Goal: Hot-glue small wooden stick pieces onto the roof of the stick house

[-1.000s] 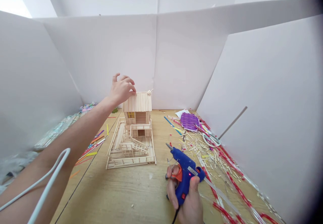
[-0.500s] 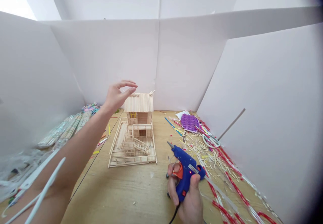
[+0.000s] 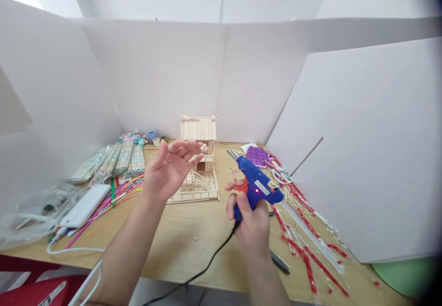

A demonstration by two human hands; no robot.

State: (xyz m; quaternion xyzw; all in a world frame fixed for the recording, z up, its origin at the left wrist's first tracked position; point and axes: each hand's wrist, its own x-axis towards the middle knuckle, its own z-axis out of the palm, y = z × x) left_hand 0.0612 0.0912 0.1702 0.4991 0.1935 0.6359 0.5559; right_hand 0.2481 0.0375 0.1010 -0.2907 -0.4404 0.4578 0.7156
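My left hand is raised palm-up above the table with its fingers apart, in front of a popsicle-stick model house. A small pale curled bit sits at its fingertips, and I cannot tell whether it is held. That hand hides part of the house's lower storey. My right hand is closed around the grip of a blue hot glue gun, which has an orange trigger and a lit red lamp. Its black cord trails down over the table's front edge.
Bundled wooden sticks, a white rectangular block and coloured sticks lie left. Right are a purple mesh pad, loose stick pieces and red strips. White boards wall the table.
The view has tilted and pulled back, showing more table. My left hand has left the roof and turned palm-up, lower down. The glue gun is higher, and the pale bit shows at my fingertips.
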